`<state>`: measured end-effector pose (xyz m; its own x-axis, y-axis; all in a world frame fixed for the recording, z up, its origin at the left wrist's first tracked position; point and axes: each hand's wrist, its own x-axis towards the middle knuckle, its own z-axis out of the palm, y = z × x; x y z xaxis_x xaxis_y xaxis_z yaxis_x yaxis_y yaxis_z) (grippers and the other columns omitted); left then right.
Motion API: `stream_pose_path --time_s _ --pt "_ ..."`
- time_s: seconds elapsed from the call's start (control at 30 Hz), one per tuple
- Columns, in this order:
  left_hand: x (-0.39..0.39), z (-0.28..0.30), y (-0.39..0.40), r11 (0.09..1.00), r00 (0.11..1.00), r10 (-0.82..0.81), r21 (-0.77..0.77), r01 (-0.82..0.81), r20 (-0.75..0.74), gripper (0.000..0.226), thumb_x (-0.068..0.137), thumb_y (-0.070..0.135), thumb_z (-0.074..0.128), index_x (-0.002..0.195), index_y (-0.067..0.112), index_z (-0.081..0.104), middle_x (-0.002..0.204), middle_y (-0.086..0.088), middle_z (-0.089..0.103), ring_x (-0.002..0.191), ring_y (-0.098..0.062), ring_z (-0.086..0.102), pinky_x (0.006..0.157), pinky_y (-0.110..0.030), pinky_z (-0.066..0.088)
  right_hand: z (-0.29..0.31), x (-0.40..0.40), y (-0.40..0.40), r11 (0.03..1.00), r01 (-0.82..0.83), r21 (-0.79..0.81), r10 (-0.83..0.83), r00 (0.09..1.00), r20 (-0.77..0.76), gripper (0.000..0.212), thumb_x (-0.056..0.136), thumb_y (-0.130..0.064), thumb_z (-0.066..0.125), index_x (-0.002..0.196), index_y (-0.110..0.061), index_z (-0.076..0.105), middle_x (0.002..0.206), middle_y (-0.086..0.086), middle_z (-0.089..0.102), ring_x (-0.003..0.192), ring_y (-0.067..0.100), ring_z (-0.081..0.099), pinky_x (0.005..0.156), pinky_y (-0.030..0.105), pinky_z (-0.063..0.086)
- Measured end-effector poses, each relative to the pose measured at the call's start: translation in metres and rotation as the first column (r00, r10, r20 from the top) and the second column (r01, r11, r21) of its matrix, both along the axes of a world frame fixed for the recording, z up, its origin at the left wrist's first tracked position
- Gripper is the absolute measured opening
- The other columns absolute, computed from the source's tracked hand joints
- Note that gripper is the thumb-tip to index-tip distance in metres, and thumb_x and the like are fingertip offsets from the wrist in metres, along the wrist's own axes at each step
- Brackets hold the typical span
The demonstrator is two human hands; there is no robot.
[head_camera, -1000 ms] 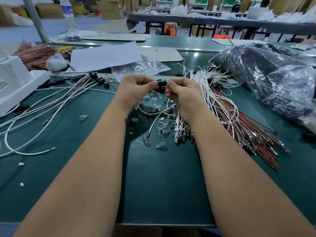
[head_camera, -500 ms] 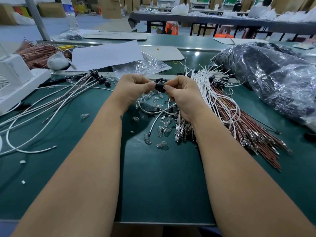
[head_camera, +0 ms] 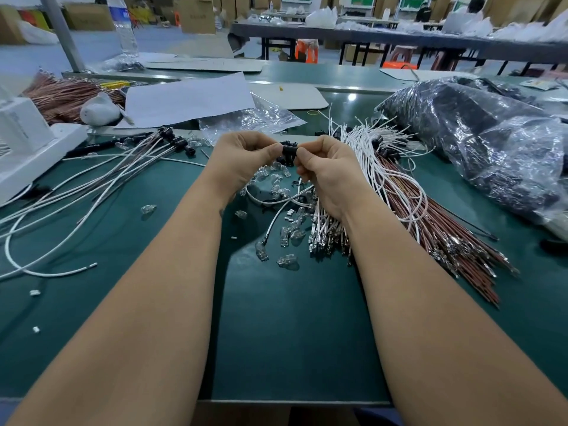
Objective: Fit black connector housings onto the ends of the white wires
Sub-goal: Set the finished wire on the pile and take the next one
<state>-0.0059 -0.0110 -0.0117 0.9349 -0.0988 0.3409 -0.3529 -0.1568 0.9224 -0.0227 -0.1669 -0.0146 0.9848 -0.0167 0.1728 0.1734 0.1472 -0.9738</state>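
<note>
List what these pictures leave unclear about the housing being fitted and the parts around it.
- Black connector housing, head view: mostly covered by the fingertips of the left hand and right hand; whether a wire end is seated cannot be told.
- White wire: its upper end vanishes under the right hand.
- Plastic bag: glare hides the dark contents, and the frame edge crops it.
- Clear bulbs: too small for detail.

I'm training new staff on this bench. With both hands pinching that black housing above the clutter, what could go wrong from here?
1. The black housing is pinched only at the fingertips by the left hand and right hand; it may slip and land among the clear bulbs.
2. The white wire loops under the hands and might snag the wire bundle.
</note>
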Motion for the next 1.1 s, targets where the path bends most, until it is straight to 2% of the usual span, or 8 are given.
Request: stream_pose_path --time_s 0.2,0.3,0.53,0.67,0.77,0.87,0.97,1.1 --pt "-0.002 0.003 0.000 0.998 0.999 -0.038 -0.052 0.036 -0.023 0.008 0.087 0.010 0.068 0.080 0.014 0.068 0.058 0.010 0.064 0.057 0.000 0.055 0.063 -0.012 0.047 -0.001 -0.002 0.000 0.998 -0.031 0.059 0.027 0.997 0.069 0.019 0.090 0.006 0.058 0.077 -0.007 0.057 0.066 0.005 0.061 0.058 0.013 0.054 0.057 0.023 0.045" --pt "-0.002 0.001 -0.007 0.999 1.000 0.021 -0.046 -0.021 -0.013 0.009 0.088 0.012 0.068 0.079 0.014 0.068 0.066 0.000 0.062 0.060 -0.007 0.053 0.066 -0.019 0.046 -0.001 -0.001 0.001 0.990 0.006 0.138 -0.013 0.998 0.053 0.012 0.091 0.005 0.057 0.084 -0.004 0.060 0.067 0.007 0.061 0.057 0.013 0.055 0.055 0.022 0.047" --pt "-0.005 0.007 -0.016 0.983 0.998 0.050 0.175 -0.054 0.024 0.014 0.093 0.021 0.063 0.079 0.019 0.066 0.061 0.003 0.062 0.048 -0.004 0.047 0.049 -0.014 0.038 0.005 0.004 0.001 0.926 0.053 0.373 -0.044 0.999 -0.031 0.021 0.101 -0.006 0.044 0.094 -0.002 0.063 0.066 0.005 0.061 0.055 0.011 0.057 0.052 0.018 0.049" --pt "-0.008 0.008 -0.018 0.973 0.999 -0.038 0.229 0.043 -0.023 0.018 0.096 0.016 0.058 0.084 0.009 0.069 0.061 -0.001 0.062 0.051 -0.012 0.041 0.048 -0.020 0.035 0.002 0.006 0.002 0.964 0.094 0.247 -0.099 0.995 0.007 0.012 0.096 -0.006 0.056 0.086 -0.007 0.063 0.060 -0.001 0.061 0.052 0.008 0.054 0.050 0.019 0.046" --pt "-0.011 0.007 -0.020 0.965 0.999 -0.029 0.262 0.021 0.024 0.023 0.095 0.015 0.059 0.080 0.004 0.072 0.058 -0.001 0.061 0.043 0.000 0.039 0.046 -0.012 0.032 -0.001 0.006 0.003 0.989 0.144 0.038 -0.148 0.983 0.110 0.010 0.088 -0.010 0.067 0.083 -0.014 0.059 0.063 0.001 0.062 0.054 0.010 0.054 0.053 0.023 0.046" --pt "-0.012 0.007 -0.021 0.972 0.997 -0.035 0.235 0.018 0.068 0.025 0.094 0.012 0.061 0.071 0.008 0.070 0.056 -0.003 0.059 0.039 0.001 0.042 0.045 -0.007 0.030 -0.003 0.007 0.006 0.974 0.199 -0.107 -0.178 0.967 0.180 0.025 0.080 -0.019 0.074 0.078 -0.018 0.050 0.068 0.012 0.059 0.062 0.021 0.055 0.059 0.042 0.049" --pt "-0.010 0.005 -0.027 0.971 0.998 -0.022 0.238 0.006 0.066 0.024 0.092 0.013 0.063 0.070 0.011 0.071 0.052 -0.001 0.058 0.048 -0.007 0.040 0.049 -0.016 0.031 -0.004 0.008 0.005 0.964 0.244 -0.107 -0.221 0.957 0.189 0.027 0.085 -0.018 0.067 0.072 -0.018 0.043 0.065 0.011 0.056 0.064 0.027 0.053 0.062 0.056 0.049" --pt "-0.008 0.003 -0.033 0.977 0.999 -0.011 0.214 0.003 0.037 0.024 0.092 0.013 0.063 0.077 -0.002 0.073 0.051 0.000 0.058 0.051 -0.012 0.042 0.051 -0.019 0.033 -0.004 0.008 0.000 0.978 0.209 -0.010 -0.205 0.968 0.146 0.032 0.092 -0.006 0.060 0.069 -0.014 0.039 0.058 0.004 0.055 0.045 0.015 0.052 0.043 0.025 0.041"
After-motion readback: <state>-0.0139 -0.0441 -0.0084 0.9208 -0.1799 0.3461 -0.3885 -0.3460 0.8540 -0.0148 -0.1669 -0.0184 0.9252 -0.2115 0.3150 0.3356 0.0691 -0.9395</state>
